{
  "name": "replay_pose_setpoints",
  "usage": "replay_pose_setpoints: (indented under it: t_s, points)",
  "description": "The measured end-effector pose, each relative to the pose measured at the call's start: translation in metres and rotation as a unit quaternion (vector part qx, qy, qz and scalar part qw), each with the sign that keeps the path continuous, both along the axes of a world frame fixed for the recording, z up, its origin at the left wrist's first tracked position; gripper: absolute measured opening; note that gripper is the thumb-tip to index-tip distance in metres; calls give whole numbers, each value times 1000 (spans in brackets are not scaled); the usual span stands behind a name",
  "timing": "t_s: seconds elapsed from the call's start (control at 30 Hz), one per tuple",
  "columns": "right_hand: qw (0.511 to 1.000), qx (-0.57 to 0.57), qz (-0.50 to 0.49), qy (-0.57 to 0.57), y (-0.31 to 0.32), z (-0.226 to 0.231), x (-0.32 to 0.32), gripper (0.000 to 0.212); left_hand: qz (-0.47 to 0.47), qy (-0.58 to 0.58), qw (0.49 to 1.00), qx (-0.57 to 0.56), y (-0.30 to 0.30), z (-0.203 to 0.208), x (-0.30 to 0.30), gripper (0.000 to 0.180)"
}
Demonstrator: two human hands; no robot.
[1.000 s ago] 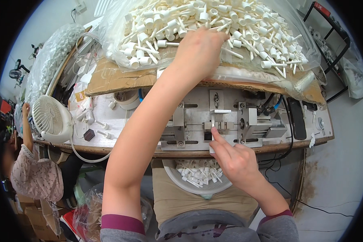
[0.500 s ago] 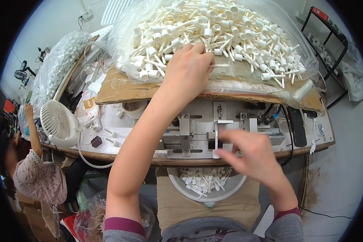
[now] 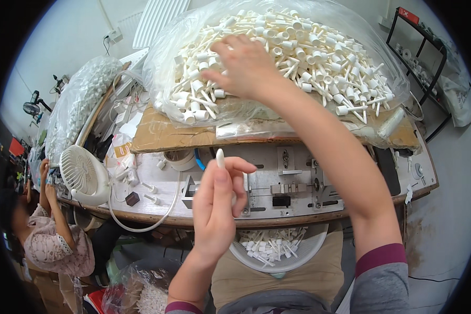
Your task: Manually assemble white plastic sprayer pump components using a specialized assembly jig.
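Note:
My left hand (image 3: 214, 204) is in front of the metal fixture, pinching a white plastic stick (image 3: 220, 158) between thumb and fingers, its rounded tip pointing up. The stick's lower end is hidden in the fingers. Across the bench reaches my right arm, and my right hand (image 3: 248, 65) is at the left part of a big heap of white capped sticks (image 3: 303, 47), fingers spread apart. No piece shows in that hand. Each piece in the heap has a cup-shaped cap and a thin stem. The metal fixture (image 3: 290, 188) has a small black block at its middle.
The heap lies in clear plastic on a cardboard sheet (image 3: 172, 137). A grey basket (image 3: 319, 246) with more pieces sits at my lap. Left stand a white fan (image 3: 81, 170) with a hose beside it, a tape roll (image 3: 180, 159) and a co-worker (image 3: 57, 238). A black shelf (image 3: 429, 36) stands right.
My left hand has drawn back from the heap with a stick. My right hand has left the fixture and reached up to the heap. The white piece seen upright at the fixture no longer shows there.

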State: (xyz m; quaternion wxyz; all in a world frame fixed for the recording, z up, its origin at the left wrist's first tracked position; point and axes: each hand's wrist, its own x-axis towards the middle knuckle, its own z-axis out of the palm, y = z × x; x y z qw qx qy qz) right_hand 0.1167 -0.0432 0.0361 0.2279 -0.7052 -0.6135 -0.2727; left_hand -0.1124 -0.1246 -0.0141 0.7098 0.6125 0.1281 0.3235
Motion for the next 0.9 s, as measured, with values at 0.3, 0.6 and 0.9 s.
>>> replay_pose_setpoints:
  t_s: [0.3, 0.6, 0.9]
  points:
    - [995, -29, -26, -91, 2, -21, 15, 43, -84, 41, 995, 23, -23, -11, -9, 59]
    - [996, -59, -31, -60, -64, -18, 28, 30, 19, 94, 977, 191, -33, -28, -9, 32]
    - [993, -115, -27, 12, -108, -15, 32, 18, 104, 119, 843, 514, -40, -77, 14, 30]
